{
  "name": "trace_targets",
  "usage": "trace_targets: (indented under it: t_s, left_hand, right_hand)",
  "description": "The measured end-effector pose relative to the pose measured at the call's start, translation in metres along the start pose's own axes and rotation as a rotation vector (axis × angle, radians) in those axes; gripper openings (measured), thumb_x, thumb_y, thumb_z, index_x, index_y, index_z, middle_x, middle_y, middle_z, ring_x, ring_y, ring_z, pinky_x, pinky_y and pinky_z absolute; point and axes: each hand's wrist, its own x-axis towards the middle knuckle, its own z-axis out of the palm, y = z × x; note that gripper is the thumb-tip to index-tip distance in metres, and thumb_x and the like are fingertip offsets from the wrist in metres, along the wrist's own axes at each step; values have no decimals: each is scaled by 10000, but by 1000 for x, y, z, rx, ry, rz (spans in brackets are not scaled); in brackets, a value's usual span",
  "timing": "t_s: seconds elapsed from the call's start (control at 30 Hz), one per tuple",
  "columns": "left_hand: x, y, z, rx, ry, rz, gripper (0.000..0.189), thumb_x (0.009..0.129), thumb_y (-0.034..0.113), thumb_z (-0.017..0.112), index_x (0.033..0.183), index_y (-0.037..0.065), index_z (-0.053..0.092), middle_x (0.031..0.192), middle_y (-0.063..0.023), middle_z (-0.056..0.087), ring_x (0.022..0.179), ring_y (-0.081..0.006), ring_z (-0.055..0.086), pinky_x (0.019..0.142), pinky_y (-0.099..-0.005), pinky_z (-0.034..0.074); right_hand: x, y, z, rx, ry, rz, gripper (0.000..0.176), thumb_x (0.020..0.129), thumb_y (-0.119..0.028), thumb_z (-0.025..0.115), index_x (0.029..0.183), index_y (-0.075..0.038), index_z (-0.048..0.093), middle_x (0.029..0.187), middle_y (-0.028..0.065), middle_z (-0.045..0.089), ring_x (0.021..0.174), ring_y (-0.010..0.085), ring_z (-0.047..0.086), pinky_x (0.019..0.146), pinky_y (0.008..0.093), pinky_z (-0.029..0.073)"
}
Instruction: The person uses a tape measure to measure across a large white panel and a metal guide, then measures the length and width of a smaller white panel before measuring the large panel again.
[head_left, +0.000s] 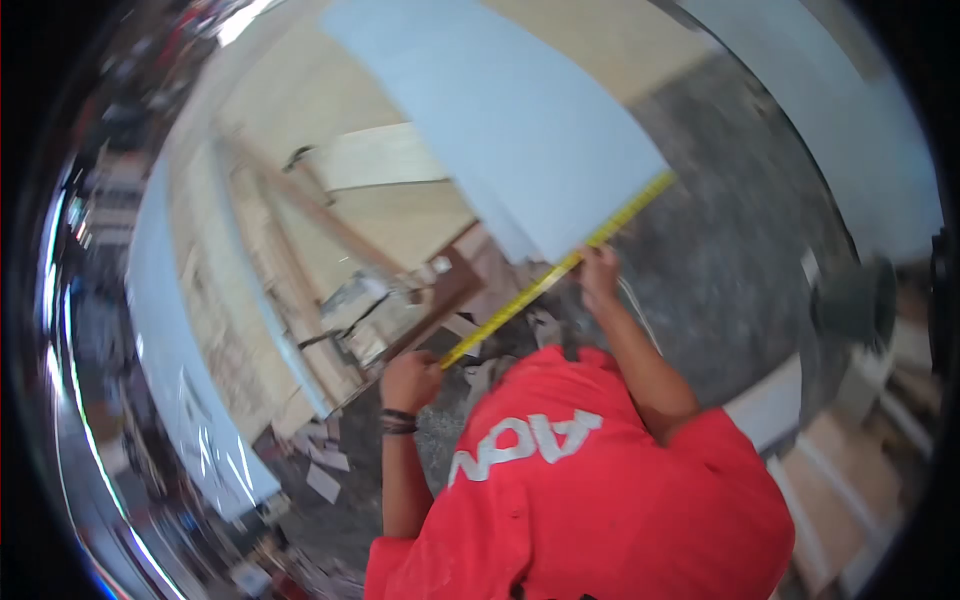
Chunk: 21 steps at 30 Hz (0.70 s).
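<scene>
A yellow tape measure (510, 312) is drawn out in a slant across the near edge of a pale blue-white sheet (530, 130). My left hand (412, 382), with dark bands at the wrist, is closed around the lower end of the tape; its case, if there, is hidden by the fingers. Farther along, my right hand (600, 276) pinches the tape near the sheet's lower corner. Beyond my right hand the tape runs on to the sheet's right corner.
Left of the sheet, a wooden board (375, 235) bears a hammer (300, 158), wood strips and small clutter. Scraps (322, 482) litter the grey floor (740, 190). A dark green bucket-like container (858, 303) and wooden pieces (840, 480) stand at the right.
</scene>
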Motion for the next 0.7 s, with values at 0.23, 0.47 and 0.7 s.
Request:
trace_targets:
  t_s: [0.23, 0.47, 0.7]
  left_hand:
    - [-6, -5, 17, -123, -48, -205, 225, 764, 280, 601, 840, 131, 750, 841, -176, 701, 844, -369, 681, 757, -469, 548]
    - [-36, -4, 41, -437, 77, -175, 241, 747, 225, 565, 868, 115, 741, 837, -167, 700, 806, -365, 675, 734, -480, 534]
    - [-113, -39, 47, -688, 243, -154, 246, 757, 207, 537, 862, 90, 725, 783, -162, 692, 764, -357, 671, 713, -468, 522]
  right_hand:
    - [-5, -23, 2, 139, -95, 250, 603, 961, -598, 427, 1187, -55, 560, 1030, 82, 619, 902, 229, 609, 772, 377, 495]
    - [22, -10, -18, 58, -100, 329, 700, 908, -694, 423, 1107, -41, 575, 1024, 104, 631, 922, 246, 611, 798, 371, 516]
    - [-10, 8, 17, -90, -111, 370, 691, 888, -696, 451, 1138, -57, 536, 920, 111, 647, 789, 213, 654, 601, 310, 550]
